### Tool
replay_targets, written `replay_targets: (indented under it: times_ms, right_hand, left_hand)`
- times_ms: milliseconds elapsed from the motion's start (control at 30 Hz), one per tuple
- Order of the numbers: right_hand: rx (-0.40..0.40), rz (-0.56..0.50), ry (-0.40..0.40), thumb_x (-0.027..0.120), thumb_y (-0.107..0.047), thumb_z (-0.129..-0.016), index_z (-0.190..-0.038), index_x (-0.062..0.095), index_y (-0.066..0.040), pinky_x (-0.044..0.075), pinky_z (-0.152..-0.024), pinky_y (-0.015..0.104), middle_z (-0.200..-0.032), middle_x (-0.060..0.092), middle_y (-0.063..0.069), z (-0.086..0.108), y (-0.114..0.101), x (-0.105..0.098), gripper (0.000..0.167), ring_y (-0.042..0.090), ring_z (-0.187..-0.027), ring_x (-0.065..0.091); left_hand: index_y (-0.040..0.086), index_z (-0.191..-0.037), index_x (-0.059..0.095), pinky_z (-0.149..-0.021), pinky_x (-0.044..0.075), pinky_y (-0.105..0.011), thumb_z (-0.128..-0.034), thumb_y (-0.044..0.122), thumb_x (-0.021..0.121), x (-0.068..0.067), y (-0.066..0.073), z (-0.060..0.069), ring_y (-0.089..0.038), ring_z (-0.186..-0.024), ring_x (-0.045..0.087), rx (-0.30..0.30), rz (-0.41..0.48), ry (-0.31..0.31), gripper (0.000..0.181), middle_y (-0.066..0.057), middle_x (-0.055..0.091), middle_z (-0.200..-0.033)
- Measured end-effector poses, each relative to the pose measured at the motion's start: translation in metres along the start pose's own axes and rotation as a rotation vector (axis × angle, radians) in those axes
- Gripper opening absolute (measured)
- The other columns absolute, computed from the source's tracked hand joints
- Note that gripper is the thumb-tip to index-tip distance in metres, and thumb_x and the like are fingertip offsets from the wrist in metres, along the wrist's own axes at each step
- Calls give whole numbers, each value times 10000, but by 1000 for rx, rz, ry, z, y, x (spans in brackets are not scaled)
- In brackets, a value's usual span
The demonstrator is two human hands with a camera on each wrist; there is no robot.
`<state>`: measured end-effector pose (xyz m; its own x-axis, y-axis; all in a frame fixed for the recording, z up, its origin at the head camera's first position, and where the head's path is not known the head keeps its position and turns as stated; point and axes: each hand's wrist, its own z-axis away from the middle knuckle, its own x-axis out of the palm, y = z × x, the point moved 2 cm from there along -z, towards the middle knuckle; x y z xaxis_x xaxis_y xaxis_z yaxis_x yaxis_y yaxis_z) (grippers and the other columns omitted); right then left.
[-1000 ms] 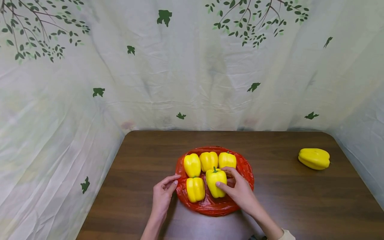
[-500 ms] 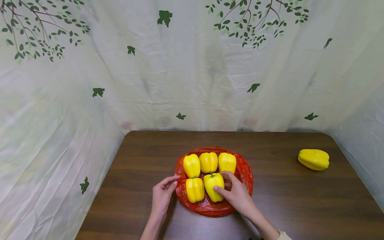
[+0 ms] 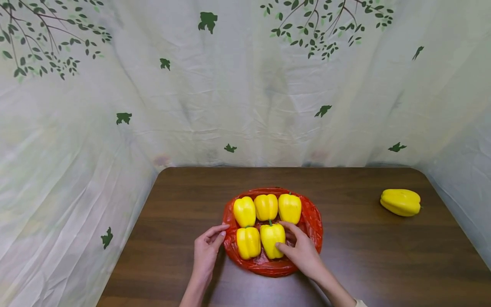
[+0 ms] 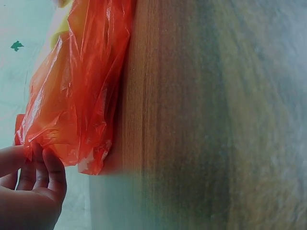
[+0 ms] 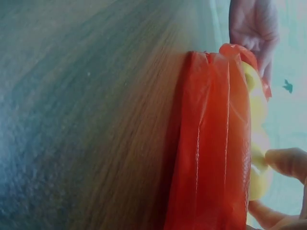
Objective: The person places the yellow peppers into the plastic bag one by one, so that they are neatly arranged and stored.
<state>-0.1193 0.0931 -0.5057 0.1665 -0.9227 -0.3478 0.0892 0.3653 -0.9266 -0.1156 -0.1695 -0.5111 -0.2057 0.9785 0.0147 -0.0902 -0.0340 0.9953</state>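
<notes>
In the head view, a red plastic bag lies on the table, its rim rolled down around several yellow bell peppers. Three peppers make the far row, and one pepper sits at the near left. My right hand holds the near-right bell pepper, thumb on its front and fingers at its right side; that pepper stands in the bag, stem up. At the left rim my left hand pinches the bag, as the left wrist view shows with the plastic between thumb and fingers. The right hand's lower fingers are partly hidden.
Another yellow bell pepper lies on its side at the far right of the brown wooden table. Behind and beside the table hangs a pale curtain with a leaf print.
The right hand has moved the bell pepper slightly left and down, beside the near-left pepper, and still holds it. The left hand stays at the bag's rim.
</notes>
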Motion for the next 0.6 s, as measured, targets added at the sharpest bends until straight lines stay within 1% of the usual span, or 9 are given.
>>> replay_targets:
  times_ms: [133,300,433,600]
  right_hand:
    - [6,-24,-1,787,-197,-832,-1366,538,-105,538,-864,408,-1258,591,108,1,1,1,596,243,-1059,611]
    - [12,-49,-4,798,-248,-834,-1329,521,-106,555,-826,384,-1258,596,107,2,2,2,585,260,-1064,622]
    - [32,-59,1,807,-294,-822,-1313,514,-130,553,-829,374,-1257,596,85,2,4,3,595,255,-1056,621]
    - [28,-62,14,811,-323,-814,-1313,520,-130,547,-846,376,-1257,597,68,3,4,5,609,240,-1041,620]
  left_hand:
    - [-38,-1111,708,-859,521,-247,-925,-24,630,0,-1,0,-197,-967,649,-1,-6,1,202,-173,667,-1129]
    - [-48,-1110,704,-857,521,-247,-925,-29,627,1,-1,0,-196,-961,648,-2,1,0,201,-178,666,-1126]
    - [-52,-1116,699,-861,519,-245,-929,-25,624,1,0,0,-189,-967,649,0,7,-2,204,-176,664,-1132]
    - [-64,-1107,696,-863,520,-251,-926,-42,618,2,0,0,-198,-967,652,9,20,0,198,-188,668,-1117]
